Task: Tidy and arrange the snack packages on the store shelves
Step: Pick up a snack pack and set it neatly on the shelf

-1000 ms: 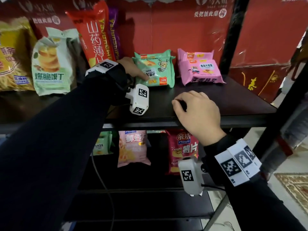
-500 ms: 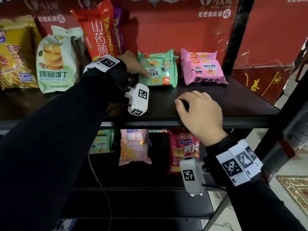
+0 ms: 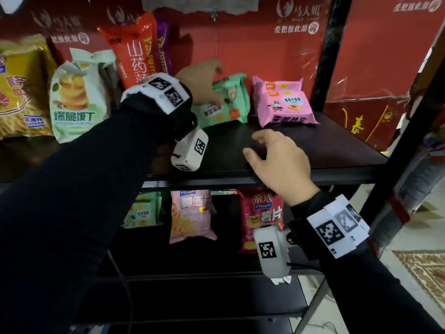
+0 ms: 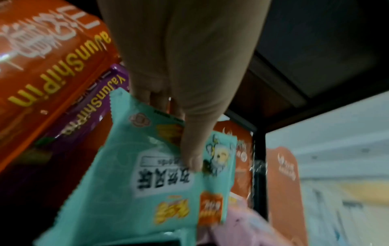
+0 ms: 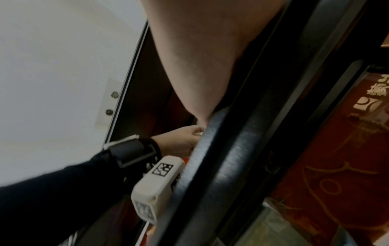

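My left hand point(image 3: 204, 83) pinches a mint-green snack pack point(image 3: 226, 104) at the back of the upper shelf, thumb on its front and fingers behind its top edge. The left wrist view shows the same green pack point(image 4: 160, 179) tilted, with my thumb point(image 4: 195, 149) pressed on its face. Right of it stand two pink snack packs point(image 3: 284, 104), one behind the other. My right hand point(image 3: 277, 157) hovers over the shelf's front edge point(image 3: 337, 175) with its fingers loosely spread, holding nothing. In the right wrist view only the heel of that hand shows.
A red-orange tall bag point(image 3: 134, 56) and a purple one point(image 3: 163, 49) lean left of the green pack, then a pale green bag point(image 3: 77, 97) and a yellow bag point(image 3: 19, 92). The lower shelf holds a pink bag point(image 3: 190, 215), a red chips bag point(image 3: 262, 218) and green packs point(image 3: 142, 210).
My left hand moved from the green pack's side up to its top and took hold, tipping it. My right hand lifted its fingers off the shelf edge and spread them.
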`<state>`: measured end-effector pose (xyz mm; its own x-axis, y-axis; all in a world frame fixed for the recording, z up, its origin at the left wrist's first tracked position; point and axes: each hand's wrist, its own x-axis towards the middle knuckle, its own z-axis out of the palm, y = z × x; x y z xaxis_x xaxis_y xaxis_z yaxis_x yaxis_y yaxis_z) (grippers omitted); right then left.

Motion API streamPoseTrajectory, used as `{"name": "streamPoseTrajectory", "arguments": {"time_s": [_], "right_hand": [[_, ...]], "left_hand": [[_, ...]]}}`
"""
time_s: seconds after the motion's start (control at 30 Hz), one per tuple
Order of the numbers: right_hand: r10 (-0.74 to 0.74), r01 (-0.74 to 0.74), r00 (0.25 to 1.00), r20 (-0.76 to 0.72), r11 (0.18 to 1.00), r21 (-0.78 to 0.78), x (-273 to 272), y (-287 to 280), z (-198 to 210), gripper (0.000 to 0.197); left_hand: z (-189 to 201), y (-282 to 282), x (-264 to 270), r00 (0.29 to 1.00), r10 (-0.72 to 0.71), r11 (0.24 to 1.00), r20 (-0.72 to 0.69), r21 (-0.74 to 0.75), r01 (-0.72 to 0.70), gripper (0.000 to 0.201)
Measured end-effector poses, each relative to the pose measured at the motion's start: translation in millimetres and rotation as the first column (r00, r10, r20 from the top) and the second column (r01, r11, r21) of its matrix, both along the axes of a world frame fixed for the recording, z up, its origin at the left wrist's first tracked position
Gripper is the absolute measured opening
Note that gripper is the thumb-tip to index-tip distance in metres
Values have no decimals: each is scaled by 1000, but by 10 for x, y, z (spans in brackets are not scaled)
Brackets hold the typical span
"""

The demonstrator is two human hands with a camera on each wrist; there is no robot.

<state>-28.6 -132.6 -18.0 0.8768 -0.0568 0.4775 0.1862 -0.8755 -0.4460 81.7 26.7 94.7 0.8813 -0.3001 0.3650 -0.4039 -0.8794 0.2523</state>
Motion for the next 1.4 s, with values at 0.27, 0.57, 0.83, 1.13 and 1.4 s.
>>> {"name": "streamPoseTrajectory", "arguments": {"time_s": [0.27, 0.57, 0.83, 1.13, 1.4], "right_hand": [[440, -189, 893, 98, 168, 968, 194, 185, 560, 13], [299, -313, 934, 193, 429, 847, 346, 147, 530, 31], [180, -190, 981, 76, 781, 595, 322, 30, 267, 22], [118, -115, 993, -4, 969, 217, 151, -44, 27, 7], [49, -54, 998, 41, 990, 133, 160, 5, 1, 7]], "left_hand": [[-96, 46, -453, 710, -610, 375, -352, -917, -133, 24], [2, 431, -424, 944, -246, 821, -221, -565, 82, 65], [-281, 333, -26, 930, -93, 716, -355, -673, -185, 46], [-312, 368, 223, 883, 81, 827, -463, -463, -319, 61], [-295, 354, 276, 900, 111, 868, -422, -400, -294, 67]]}}
